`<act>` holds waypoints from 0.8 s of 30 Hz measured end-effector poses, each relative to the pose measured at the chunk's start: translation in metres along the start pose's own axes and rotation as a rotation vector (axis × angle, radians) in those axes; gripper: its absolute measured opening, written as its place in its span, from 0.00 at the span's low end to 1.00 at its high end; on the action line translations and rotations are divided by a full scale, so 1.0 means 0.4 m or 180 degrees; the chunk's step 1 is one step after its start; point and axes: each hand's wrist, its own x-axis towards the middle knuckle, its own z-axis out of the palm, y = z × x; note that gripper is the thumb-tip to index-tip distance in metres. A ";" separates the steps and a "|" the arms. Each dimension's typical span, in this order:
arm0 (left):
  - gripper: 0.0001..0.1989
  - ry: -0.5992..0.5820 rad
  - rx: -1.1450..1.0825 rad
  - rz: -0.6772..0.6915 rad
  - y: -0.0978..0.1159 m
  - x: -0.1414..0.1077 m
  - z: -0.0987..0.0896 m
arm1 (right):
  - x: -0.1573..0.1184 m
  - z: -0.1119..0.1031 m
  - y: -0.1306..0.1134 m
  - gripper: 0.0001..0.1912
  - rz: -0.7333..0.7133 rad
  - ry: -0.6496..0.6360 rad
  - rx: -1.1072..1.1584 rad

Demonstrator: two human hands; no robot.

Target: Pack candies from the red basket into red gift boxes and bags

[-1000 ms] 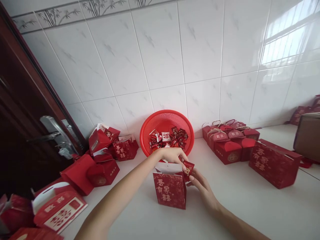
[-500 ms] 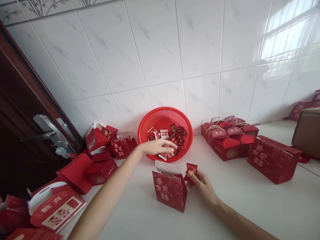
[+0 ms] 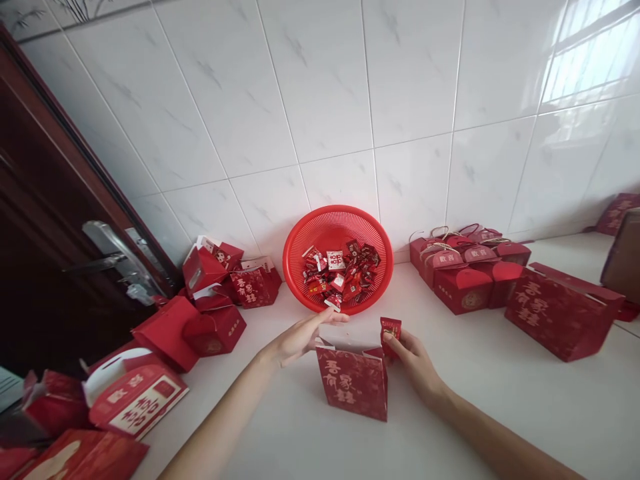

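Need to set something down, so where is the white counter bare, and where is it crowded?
Bare: the stretch between the right hand and the large red box, and the patch in front of the open box. Crowded: the left end, heaped with red boxes, and just behind the open box, where the left hand is close to the basket.

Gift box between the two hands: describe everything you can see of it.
The gift box is dark red with a mottled print and pale characters on its front, and looks like folded card. It stands upright on the white table, in front of the red basket. Its top is open, showing a pale inner surface at the back. The left hand is at its upper left edge and the right hand is beside its right side; whether either touches it is unclear.
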 end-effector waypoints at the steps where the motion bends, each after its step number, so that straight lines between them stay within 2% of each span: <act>1: 0.31 0.0046 0.0096 0.0044 -0.001 -0.001 -0.003 | -0.001 0.000 -0.002 0.26 0.0012 0.0014 -0.0002; 4: 0.30 0.0467 0.0583 0.0424 -0.006 0.011 -0.035 | -0.001 -0.001 -0.003 0.26 0.0036 0.0026 0.0045; 8: 0.17 0.1618 0.1661 0.1036 -0.011 0.069 -0.112 | 0.006 -0.004 0.008 0.26 0.0038 0.0009 0.0088; 11: 0.14 0.2235 0.2774 0.1016 -0.001 0.124 -0.156 | 0.010 -0.005 0.015 0.26 0.0032 0.0008 0.0106; 14: 0.16 0.2305 0.3315 0.0851 0.019 0.175 -0.167 | 0.009 -0.006 0.015 0.26 0.0033 0.0013 0.0120; 24: 0.13 0.2459 0.3593 0.0266 0.063 0.290 -0.142 | 0.006 -0.003 0.010 0.24 -0.0017 -0.0052 0.0112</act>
